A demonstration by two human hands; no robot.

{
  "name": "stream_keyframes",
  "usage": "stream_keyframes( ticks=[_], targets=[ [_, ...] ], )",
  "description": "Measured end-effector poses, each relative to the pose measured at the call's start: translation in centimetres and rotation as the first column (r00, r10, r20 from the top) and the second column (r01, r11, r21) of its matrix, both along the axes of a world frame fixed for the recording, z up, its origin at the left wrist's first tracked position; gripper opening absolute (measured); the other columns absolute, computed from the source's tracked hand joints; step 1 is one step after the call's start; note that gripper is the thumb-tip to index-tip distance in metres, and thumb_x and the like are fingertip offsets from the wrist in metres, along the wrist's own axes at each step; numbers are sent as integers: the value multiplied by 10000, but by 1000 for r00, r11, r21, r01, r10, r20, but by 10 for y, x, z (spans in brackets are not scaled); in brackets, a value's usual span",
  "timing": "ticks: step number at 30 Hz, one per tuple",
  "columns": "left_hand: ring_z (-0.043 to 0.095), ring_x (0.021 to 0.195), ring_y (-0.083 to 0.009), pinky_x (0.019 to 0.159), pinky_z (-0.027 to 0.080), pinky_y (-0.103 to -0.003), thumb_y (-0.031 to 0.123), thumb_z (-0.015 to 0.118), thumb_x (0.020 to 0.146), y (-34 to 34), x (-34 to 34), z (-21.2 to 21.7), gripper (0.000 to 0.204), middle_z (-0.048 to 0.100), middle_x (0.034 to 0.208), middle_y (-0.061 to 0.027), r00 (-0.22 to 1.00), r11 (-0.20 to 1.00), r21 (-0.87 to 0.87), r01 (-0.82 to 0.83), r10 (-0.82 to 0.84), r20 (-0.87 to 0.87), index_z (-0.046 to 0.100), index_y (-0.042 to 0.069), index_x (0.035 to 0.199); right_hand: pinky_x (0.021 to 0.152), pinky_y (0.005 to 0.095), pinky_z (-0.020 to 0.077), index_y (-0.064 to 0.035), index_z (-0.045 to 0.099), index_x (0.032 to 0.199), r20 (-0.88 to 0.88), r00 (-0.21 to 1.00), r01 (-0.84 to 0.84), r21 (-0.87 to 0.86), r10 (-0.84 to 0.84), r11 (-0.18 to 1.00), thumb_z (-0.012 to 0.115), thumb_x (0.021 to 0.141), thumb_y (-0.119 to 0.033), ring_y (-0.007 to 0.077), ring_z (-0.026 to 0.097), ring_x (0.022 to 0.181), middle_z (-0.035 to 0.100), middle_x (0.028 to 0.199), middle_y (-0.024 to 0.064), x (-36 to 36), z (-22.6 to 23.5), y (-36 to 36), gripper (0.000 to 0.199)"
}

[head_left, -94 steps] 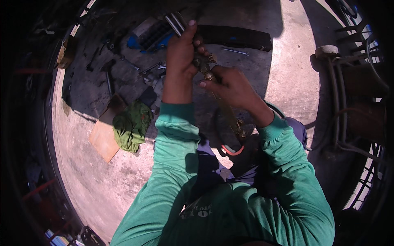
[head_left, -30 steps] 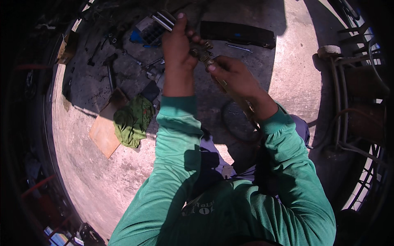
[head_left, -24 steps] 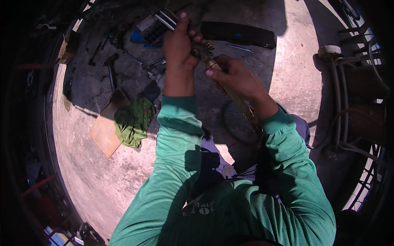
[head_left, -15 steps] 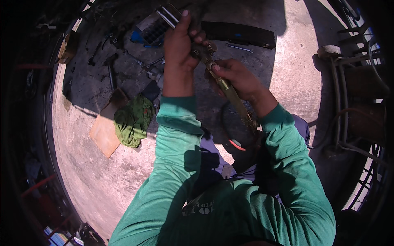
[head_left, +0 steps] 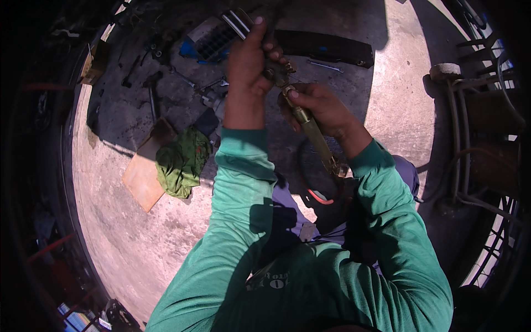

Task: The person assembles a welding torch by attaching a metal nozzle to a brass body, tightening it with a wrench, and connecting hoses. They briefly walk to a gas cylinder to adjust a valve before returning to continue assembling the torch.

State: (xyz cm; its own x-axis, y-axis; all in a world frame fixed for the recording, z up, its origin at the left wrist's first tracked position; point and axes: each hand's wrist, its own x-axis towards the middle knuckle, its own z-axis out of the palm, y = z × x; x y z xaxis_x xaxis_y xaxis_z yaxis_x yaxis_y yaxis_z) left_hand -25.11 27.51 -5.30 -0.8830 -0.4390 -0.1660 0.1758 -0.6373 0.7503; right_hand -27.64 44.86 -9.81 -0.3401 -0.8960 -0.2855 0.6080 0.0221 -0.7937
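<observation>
I hold a long brass tool [head_left: 310, 127] up in front of me with both hands. My right hand [head_left: 321, 108] wraps its fingers around the middle of it, to keep it steady I think. My left hand [head_left: 251, 58] closes its fingers tight on the top end [head_left: 279, 72], just above my right hand. The bottom end reaches down to my lap. Left of my fingers and lower, a green rag [head_left: 182, 160] lies on a flat brown board [head_left: 145, 171] on the floor [head_left: 133, 232]. Past my fingers sit a blue box [head_left: 207, 41] and a long black case [head_left: 326, 48].
</observation>
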Motion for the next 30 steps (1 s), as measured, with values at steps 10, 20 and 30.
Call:
stream_keyframes(
  ticks=[10,20,30],
  targets=[
    [477,574,-111,538,454,-306,361,683,981,0,3,-2,293,456,655,31,994,995,-74,-63,69,88,524,126,909,632,397,514,4,677,902,-848,523,199,224,90,954,759,893,-439,208,695,730,674,761,70,6,20,0,450],
    [455,563,-103,533,441,-300,384,676,984,-5,3,-4,289,442,650,41,991,997,-63,-53,60,116,522,143,943,612,332,482,-21,679,889,-839,476,93,347,264,933,691,958,-399,151,652,710,673,776,30,-3,27,-4,385],
    [453,568,-98,543,437,-299,390,669,988,-7,4,-2,292,442,667,41,992,993,-3,120,-120,-32,525,143,933,560,369,458,-9,695,857,-530,843,65,-63,-88,996,776,837,-511,222,587,557,583,600,112,-8,-15,-5,509]
  ],
)
